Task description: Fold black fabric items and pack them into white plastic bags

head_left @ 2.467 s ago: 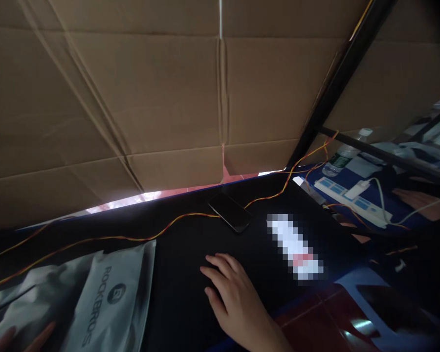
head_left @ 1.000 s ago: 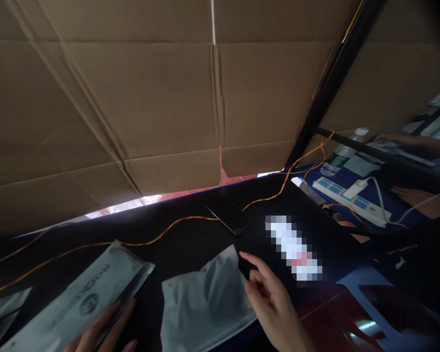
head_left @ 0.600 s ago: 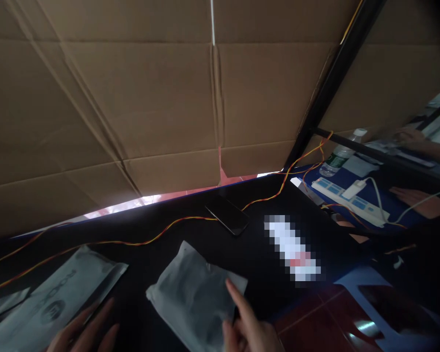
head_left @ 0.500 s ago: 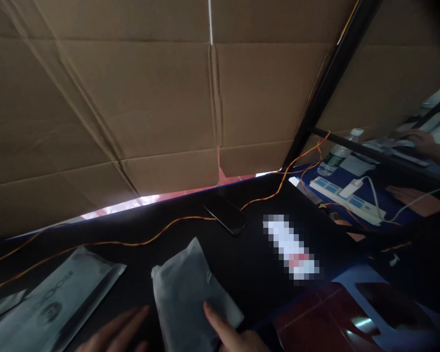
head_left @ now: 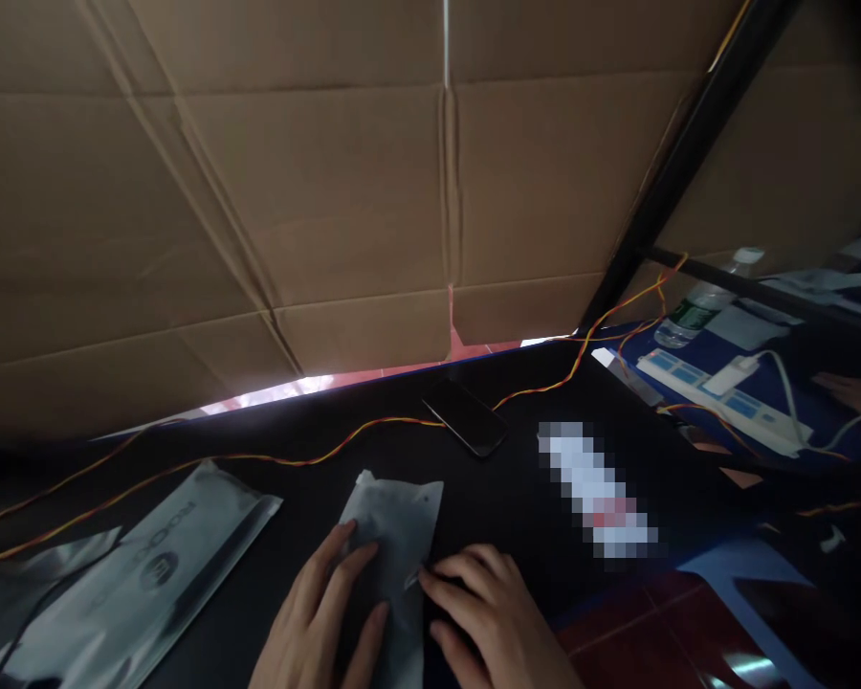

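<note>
A frosted plastic bag lies on the black tabletop in front of me, its long side running away from me. My left hand rests over its left side with the fingers spread and lying on the plastic. At the right edge, the fingertips of my right hand are closed on a small raised bit of the bag. What the bag holds cannot be made out through the cloudy plastic. To the left lies a larger printed plastic bag with dark lettering and a round mark.
A black phone lies beyond the bag, by a red-and-yellow twisted cord. A blurred white paper is to the right. Past the black frame are a power strip, a water bottle and part of another person's hand. Cardboard stands behind.
The bag has turned more upright in view. My left hand has come from beside it onto its left side; my right hand has moved from its top face to its right edge. The view shifted slightly.
</note>
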`<state>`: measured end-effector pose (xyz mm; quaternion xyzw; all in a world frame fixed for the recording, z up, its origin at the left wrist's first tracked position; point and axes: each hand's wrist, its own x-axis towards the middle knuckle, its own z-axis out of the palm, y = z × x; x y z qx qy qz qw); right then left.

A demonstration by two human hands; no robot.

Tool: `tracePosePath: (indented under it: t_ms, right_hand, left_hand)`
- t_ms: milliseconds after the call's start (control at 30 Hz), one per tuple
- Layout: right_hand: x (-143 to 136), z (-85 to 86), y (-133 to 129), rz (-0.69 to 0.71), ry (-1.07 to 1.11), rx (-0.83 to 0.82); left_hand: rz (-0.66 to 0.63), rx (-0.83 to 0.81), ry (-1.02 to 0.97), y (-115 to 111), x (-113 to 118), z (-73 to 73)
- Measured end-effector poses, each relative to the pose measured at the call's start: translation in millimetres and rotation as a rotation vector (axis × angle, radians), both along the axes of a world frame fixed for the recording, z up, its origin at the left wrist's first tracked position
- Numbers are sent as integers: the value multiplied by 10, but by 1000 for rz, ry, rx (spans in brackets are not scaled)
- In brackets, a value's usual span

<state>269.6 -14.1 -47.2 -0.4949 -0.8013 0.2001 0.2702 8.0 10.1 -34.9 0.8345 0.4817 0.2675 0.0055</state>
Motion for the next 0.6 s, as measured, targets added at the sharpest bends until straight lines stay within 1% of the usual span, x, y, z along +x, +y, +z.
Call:
tracePosePath:
  t_ms: [100,167,233,267,300,400,433,500,567,600]
  right_hand:
    - [1,-6,15,-133,195,9]
    - [12,18,67,-240,284,43]
    - [18,57,144,-305,302,74]
    - [14,79,183,-307,285,77]
    - [4,99,217,-285,256,67]
    - [-72,128,252,-174,167,13]
    - [-106,122,237,-162,151,4]
    - [-166,94,173,-182,142,2]
    - [-183,63,89,-196,146,-4]
    - [-172,52,50,-167,152,-17]
  left_hand:
    - [-47,-18,37,28,-54,66]
    - [-138,10,134,74,-149,78]
    - [-261,102,227,142,-261,67]
    - [-290,144,256,176,-311,56]
    - [-289,166,271,204,-350,46]
    - [-201,159,269,218,-367,19]
    - [-185,172,266,196,-338,10]
    - [-195,223,281,117,-243,-14]
    - [-187,247,330,20,-133,-44]
    - [-167,241,361,-23,-87,-59]
